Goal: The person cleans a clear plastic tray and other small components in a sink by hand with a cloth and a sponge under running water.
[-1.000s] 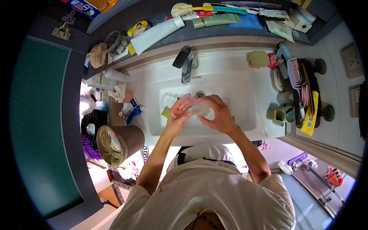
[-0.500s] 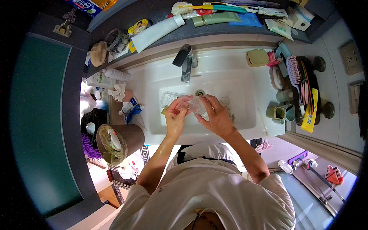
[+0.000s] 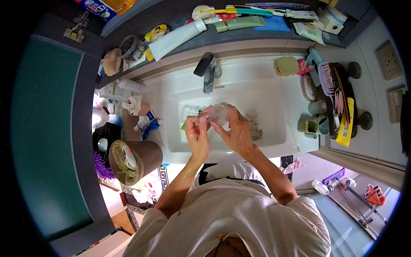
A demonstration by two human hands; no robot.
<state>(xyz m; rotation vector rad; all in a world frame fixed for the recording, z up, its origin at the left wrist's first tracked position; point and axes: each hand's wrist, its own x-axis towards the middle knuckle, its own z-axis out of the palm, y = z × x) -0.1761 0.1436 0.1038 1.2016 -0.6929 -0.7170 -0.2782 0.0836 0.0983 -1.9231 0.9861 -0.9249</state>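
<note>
Over the white sink (image 3: 274,141) my two hands meet on a small clear glass (image 3: 217,115). My right hand (image 3: 236,130) wraps the glass from the right. Fingers of my left hand (image 3: 197,135) pinch its rim on the left side. The dark faucet (image 3: 208,70) stands just beyond the glass, and I see no water running from it. In the basin lie a clear tray (image 3: 188,112) to the left of my hands and a grey cloth (image 3: 254,126) to the right.
A shelf behind the sink holds tubes (image 3: 177,36), a toothbrush (image 3: 239,11) and packets. Right of the basin stand cups (image 3: 313,125), a dark rack with a brush (image 3: 338,92) and a yellow tube. A brown waste bin (image 3: 136,160) sits at the left, with bottles above it.
The glass has been turned and drawn slightly nearer between my hands; my left fingers have shifted onto its rim. Nothing else moved.
</note>
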